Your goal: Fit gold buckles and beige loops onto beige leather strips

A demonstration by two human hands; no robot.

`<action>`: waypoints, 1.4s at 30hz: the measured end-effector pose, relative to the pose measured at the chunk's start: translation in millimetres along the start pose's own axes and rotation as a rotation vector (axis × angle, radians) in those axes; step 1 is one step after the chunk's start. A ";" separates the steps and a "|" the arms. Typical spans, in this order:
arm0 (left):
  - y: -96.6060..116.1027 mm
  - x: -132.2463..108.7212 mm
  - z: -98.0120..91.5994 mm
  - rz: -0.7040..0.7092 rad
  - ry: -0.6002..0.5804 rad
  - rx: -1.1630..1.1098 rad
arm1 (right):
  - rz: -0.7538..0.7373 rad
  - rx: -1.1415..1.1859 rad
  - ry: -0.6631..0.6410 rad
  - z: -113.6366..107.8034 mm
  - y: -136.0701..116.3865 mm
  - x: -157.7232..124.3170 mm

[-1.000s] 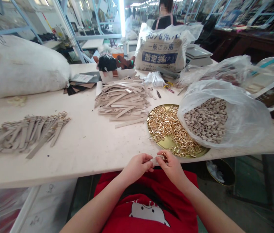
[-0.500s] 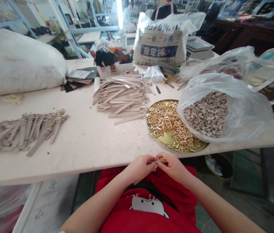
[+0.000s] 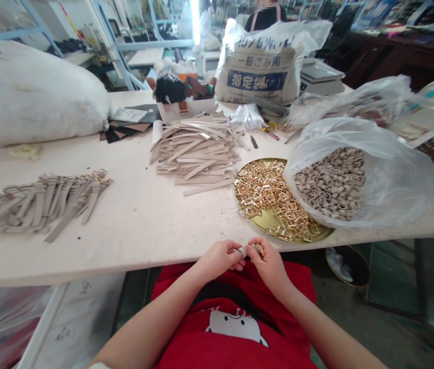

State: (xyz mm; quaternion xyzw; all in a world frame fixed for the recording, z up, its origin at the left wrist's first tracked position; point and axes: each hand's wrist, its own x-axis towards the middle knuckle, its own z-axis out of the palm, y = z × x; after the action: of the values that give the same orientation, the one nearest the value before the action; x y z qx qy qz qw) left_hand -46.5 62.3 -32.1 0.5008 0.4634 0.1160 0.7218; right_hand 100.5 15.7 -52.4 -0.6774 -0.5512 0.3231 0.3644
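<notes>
At the table's front edge, above my lap, my left hand (image 3: 220, 260) pinches a small beige leather strap (image 3: 243, 251). My right hand (image 3: 270, 265) is closed on the same strap at its other end, where a bit of gold buckle (image 3: 259, 249) shows between the fingers. Most of the strap is hidden by my hands. Just beyond them lies a round gold tray (image 3: 263, 221) heaped with gold buckles (image 3: 265, 184). Beside it, a clear plastic bag (image 3: 397, 179) lies open, full of beige leather loops (image 3: 332, 182).
Loose beige strips (image 3: 197, 146) are piled mid-table. On the left lies a heap of straps fitted with buckles (image 3: 47, 202). Behind stand a stuffed white sack (image 3: 36, 97), a printed bag (image 3: 259, 66) and a box of scraps (image 3: 186, 109). A person (image 3: 265, 18) is in the background.
My hands have drawn slightly apart, so more of the strap shows between them. My right hand has turned a little more upright. The view has shifted slightly.
</notes>
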 end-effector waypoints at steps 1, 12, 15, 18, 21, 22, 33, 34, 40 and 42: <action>-1.3 0.3 0.7 0.010 0.004 -0.020 | 0.003 0.008 -0.010 0.5 0.5 -0.5; -11.5 -7.4 -0.9 0.047 -0.090 0.006 | -0.188 -0.149 -0.355 -14.2 -3.1 -2.7; -11.4 -8.5 -1.1 0.078 -0.121 0.041 | -0.180 -0.150 -0.363 -14.3 -1.1 -2.6; -10.0 -8.1 -0.7 0.091 -0.107 0.069 | -0.176 -0.113 -0.376 -13.7 2.0 -3.0; -7.0 -8.4 -2.7 0.086 -0.109 0.089 | -0.150 -0.021 -0.351 -11.5 5.2 -3.5; -5.6 -8.9 -4.1 0.074 -0.113 0.105 | -0.129 0.012 -0.323 -10.2 5.9 -3.5; 3.1 -9.7 -6.4 0.011 -0.077 0.200 | -0.138 0.055 -0.247 -2.7 3.6 -2.8; 3.5 -9.5 -6.5 0.015 -0.081 0.204 | -0.123 0.064 -0.238 -1.9 4.5 -2.9; 9.6 -12.2 -12.7 0.076 -0.043 0.480 | -0.160 -0.113 -0.121 7.8 3.9 -3.8; 11.3 -12.0 -10.9 0.088 -0.007 0.558 | -0.174 -0.157 -0.097 10.6 1.4 -3.5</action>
State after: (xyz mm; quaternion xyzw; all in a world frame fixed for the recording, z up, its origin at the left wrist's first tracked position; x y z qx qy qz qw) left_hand -58.3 66.7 -16.8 0.7001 0.4527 0.0137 0.5520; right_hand 91.6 13.5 -59.0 -0.6372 -0.6485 0.2785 0.3097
